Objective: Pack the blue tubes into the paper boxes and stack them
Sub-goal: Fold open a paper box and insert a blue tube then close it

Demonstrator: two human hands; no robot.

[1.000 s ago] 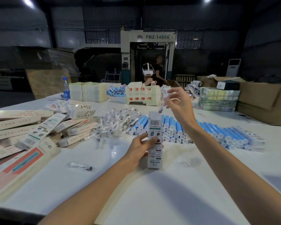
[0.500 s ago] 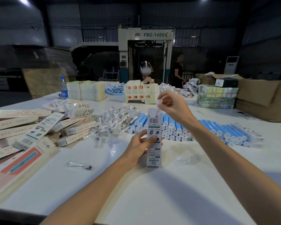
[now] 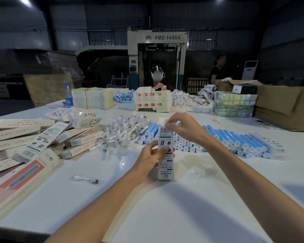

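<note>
Clock bearings are taken from the held paper box, with 12 o'clock pointing away from the wearer.

The paper box [image 3: 165, 162] stands upright on the white table [image 3: 165, 213] at centre view, barcode face toward the camera. Its print is too small to read.

Left hand [image 3: 147, 157]: the fingers are curled round the box at mid-height, with the thumb across the printed face.

Right hand [image 3: 185, 128]: the fingers are closed together on the box's top flap [image 3: 162, 121], pinching it. They cover the box mouth, so the contents cannot be determined.

The blue tubes [image 3: 235, 140] lie in a stacked row on the table from 12 to 2 o'clock, white caps toward the camera. Part of the row is hidden behind the right hand and wrist.

A heap of clear-wrapped parts [image 3: 123, 132] sits at 11 o'clock, with single items not distinguishable. One wrapped piece [image 3: 85, 179] lies alone at 8 o'clock. A faint crumpled wrapper [image 3: 204, 172] lies at 4 o'clock.

An untidy heap of other boxes [image 3: 42, 137] lies at 9 to 10 o'clock, cut off by the left frame edge.

At 12 o'clock a second person [image 3: 157, 79] is largely hidden behind a stack of flat cartons [image 3: 152, 100].

Both of the wearer's forearms are cut off at the bottom edge.
</note>
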